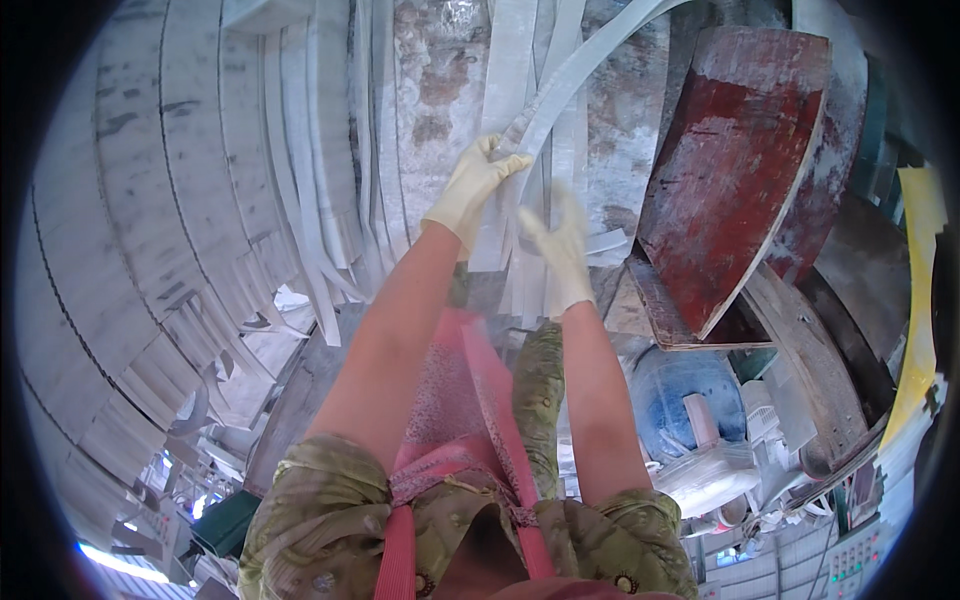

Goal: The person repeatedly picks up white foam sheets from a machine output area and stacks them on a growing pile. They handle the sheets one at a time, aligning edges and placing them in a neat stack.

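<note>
My left hand (474, 185), in a pale cream glove, pinches a long, flat white strip (570, 78) near the middle of the work surface. From the fingers the strip arcs up and to the right, out at the top edge. My right hand (560, 252), gloved alike, is to the right and a little nearer; its fingers are blurred, but thumb and fingers stand apart with no object visible between them. More white strips (512, 70) lie lengthwise under and beyond my hands, their near ends beside my wrists.
Wide pale bands with dark seams (130, 200) fill the left, with strips hanging at their near edge. A red, worn board (740, 150) leans at the right. Below it are a blue barrel (690, 395) and a wooden plank (815, 370). A yellow sheet (918, 290) hangs far right.
</note>
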Demonstrator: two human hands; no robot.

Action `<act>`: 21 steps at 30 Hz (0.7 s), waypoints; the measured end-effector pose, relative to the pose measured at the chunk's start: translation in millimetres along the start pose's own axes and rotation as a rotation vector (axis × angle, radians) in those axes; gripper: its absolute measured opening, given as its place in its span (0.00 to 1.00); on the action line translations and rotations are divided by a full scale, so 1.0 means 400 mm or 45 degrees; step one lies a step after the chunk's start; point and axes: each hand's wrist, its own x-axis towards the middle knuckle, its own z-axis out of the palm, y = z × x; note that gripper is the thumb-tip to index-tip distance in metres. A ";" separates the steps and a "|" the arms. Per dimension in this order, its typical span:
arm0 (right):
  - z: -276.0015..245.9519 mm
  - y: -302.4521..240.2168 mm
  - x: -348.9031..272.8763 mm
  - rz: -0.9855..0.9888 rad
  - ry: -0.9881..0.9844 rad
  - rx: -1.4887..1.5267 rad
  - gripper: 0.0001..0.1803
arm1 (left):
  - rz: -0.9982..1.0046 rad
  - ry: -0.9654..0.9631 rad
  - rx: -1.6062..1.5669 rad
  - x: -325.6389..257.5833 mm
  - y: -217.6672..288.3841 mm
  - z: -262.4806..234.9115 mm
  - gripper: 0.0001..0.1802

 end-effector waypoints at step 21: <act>-0.088 -0.072 0.055 0.345 -0.370 0.901 0.45 | 0.096 -0.243 0.183 -0.045 -0.021 -0.032 0.40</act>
